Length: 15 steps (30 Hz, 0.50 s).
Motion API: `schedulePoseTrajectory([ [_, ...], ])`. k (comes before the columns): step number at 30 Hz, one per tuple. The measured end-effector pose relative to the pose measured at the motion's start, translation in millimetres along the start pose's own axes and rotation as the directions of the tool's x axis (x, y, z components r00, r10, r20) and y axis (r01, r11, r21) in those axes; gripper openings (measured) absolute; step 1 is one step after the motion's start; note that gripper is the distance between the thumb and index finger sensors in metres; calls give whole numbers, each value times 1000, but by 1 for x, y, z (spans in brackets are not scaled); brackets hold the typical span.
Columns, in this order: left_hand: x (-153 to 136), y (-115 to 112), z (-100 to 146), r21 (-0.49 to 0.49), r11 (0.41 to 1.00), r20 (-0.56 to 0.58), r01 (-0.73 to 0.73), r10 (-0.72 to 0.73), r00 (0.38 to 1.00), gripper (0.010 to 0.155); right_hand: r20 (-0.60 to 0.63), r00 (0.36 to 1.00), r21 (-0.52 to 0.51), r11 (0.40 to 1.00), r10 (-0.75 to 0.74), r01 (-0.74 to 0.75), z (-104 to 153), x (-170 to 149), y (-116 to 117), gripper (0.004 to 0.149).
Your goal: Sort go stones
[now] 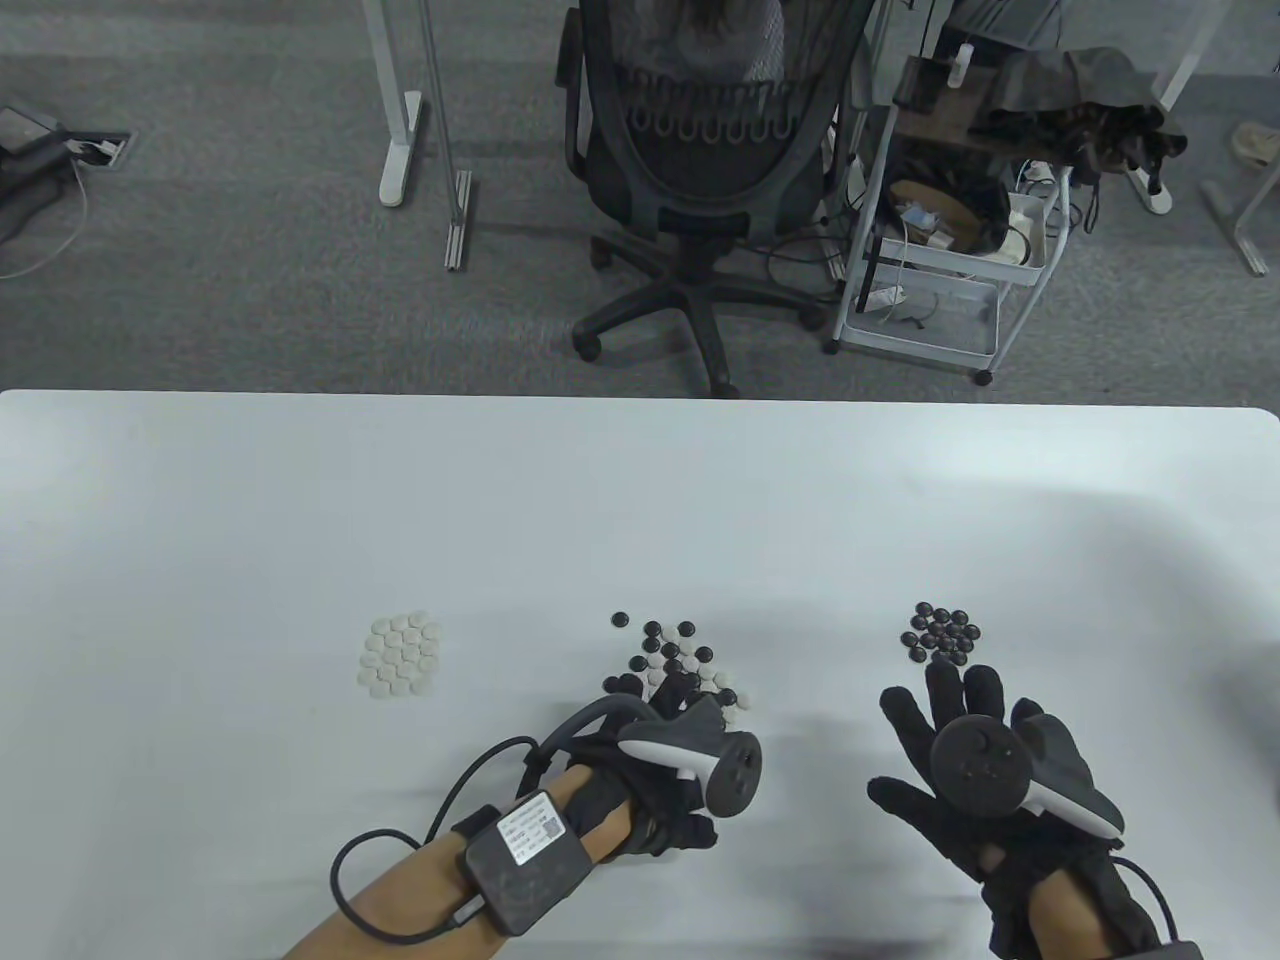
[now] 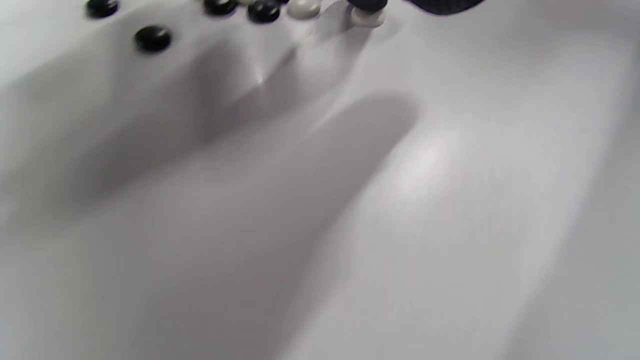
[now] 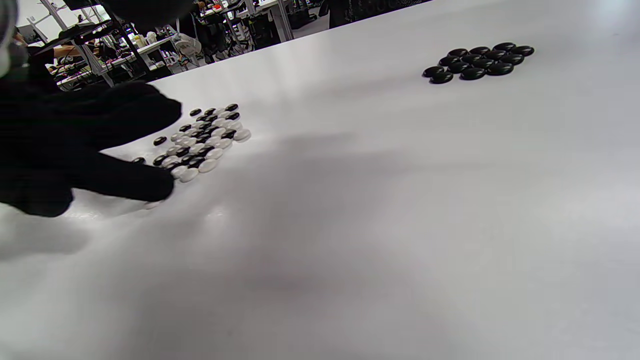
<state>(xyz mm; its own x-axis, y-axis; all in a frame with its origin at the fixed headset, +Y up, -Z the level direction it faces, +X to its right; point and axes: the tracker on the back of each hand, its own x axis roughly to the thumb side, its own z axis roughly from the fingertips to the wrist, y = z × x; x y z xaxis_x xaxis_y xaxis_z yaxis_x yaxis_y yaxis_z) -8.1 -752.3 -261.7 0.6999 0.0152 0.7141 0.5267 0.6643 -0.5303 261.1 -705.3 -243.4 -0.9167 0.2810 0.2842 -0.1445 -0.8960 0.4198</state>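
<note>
Black-gloved left hand [image 1: 660, 770], glossy rounded stones [image 1: 680, 665]

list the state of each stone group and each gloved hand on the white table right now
flat white stones group: sorted, packed cluster, far left
mixed black and white stones pile: unsorted, centre
round black stones group: sorted cluster, right
left hand: fingers at mixed pile's near edge
right hand: fingers spread, holding nothing, near black group

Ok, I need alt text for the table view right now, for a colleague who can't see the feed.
Overhead view of a white table with three groups of Go stones: a white pile on the left, a mixed black-and-white pile in the middle, and a black pile on the right. The gloved left hand reaches into the mixed pile; the right hand is spread open just below the black pile.
</note>
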Motion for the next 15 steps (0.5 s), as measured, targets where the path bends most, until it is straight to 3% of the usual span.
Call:
schedulePoseTrajectory([
  [6, -51, -55, 53, -7, 992, -134, -127, 125, 983, 66, 2, 1000, 11, 1000, 15, -15, -2, 2, 1, 83],
  [11, -115, -103, 98, 22, 951, -363, -308, 295, 884, 66, 1, 1000, 16, 999, 29, -29, -3, 5, 3, 83],
  [15, -148, -121, 111, 50, 923, -459, -381, 360, 812, 68, -4, 999, 18, 999, 36, -36, -3, 6, 3, 84],
])
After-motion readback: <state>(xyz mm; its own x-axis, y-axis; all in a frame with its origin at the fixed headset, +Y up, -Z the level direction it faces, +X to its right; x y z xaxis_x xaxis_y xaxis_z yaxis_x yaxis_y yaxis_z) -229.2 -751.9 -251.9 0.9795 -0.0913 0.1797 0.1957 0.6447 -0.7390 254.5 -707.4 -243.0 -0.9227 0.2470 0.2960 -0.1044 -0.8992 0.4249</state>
